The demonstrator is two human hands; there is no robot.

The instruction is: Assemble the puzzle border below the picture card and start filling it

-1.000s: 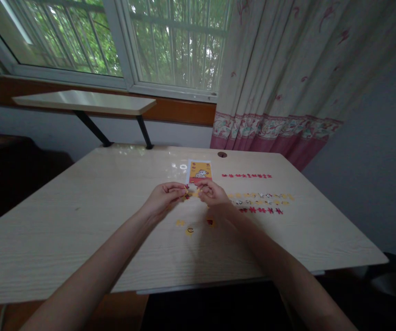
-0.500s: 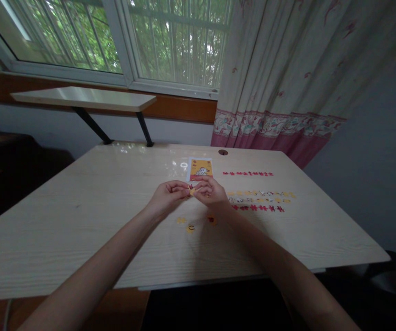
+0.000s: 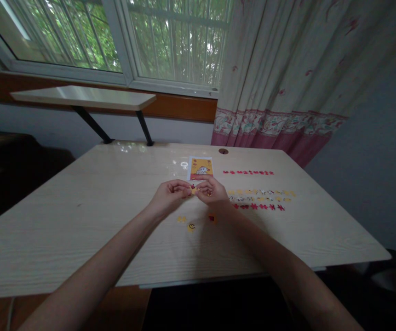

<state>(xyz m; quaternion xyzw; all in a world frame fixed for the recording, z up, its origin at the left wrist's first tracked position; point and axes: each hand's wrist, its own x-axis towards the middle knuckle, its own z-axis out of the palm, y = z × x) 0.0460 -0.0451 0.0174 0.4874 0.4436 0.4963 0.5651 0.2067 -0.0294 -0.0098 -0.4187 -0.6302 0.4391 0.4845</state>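
Note:
My left hand (image 3: 170, 195) and my right hand (image 3: 213, 191) meet over the middle of the table. Between their fingertips they pinch small yellow and red jigsaw puzzle pieces (image 3: 193, 189); whether these are joined is too small to tell. Just behind my hands lies a picture card (image 3: 201, 166) with a white animal on orange and red, its lower edge partly covered by my right hand. Nearer to me three loose pieces rest on the table: a plain yellow piece (image 3: 181, 219), a yellow piece with a dark curve (image 3: 191, 227) and a yellow piece with a dark red patch (image 3: 212, 218).
Right of my hands, puzzle pieces lie in rows: a red row (image 3: 249, 173) at the back, yellow and white rows (image 3: 258, 199), and a nearer red row (image 3: 260, 207). A raised shelf (image 3: 87, 97) on black legs stands at the back left of the wooden table (image 3: 80, 239).
The pieces between my fingertips are turned slightly, showing more of a red part. Both hands stay in nearly the same place, and the pieces on the table have not moved.

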